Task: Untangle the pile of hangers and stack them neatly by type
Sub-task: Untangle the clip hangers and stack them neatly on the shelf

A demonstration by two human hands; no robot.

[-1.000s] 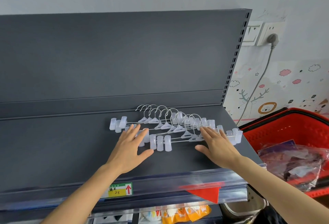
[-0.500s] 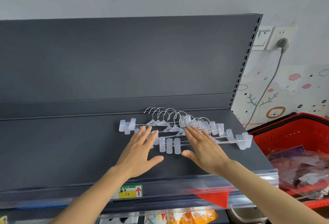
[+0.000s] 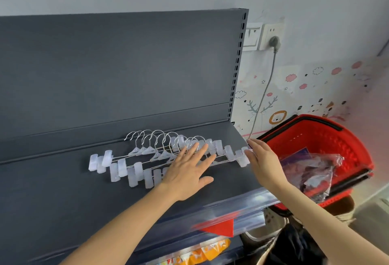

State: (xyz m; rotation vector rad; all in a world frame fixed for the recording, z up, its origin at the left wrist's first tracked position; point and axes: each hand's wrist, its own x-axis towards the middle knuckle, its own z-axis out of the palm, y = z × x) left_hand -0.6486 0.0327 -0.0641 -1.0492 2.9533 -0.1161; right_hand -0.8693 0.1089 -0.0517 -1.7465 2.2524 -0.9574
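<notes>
Both hands are working over a row of clip hangers (image 3: 134, 173) on a dark grey shelf (image 3: 63, 191) — the left hand (image 3: 187, 170) is pressing down flat, fingers spread wide, on the row's right half, while the right hand (image 3: 263, 163), fingers straight and close together, is touching the clips at the row's 3 o'clock end. They are lying overlapped, hooks pointing toward 12 o'clock, clips toward 6. A red basket (image 3: 328, 136) is sitting at 3 o'clock of the shelf, holding a plastic bag (image 3: 311, 172).
</notes>
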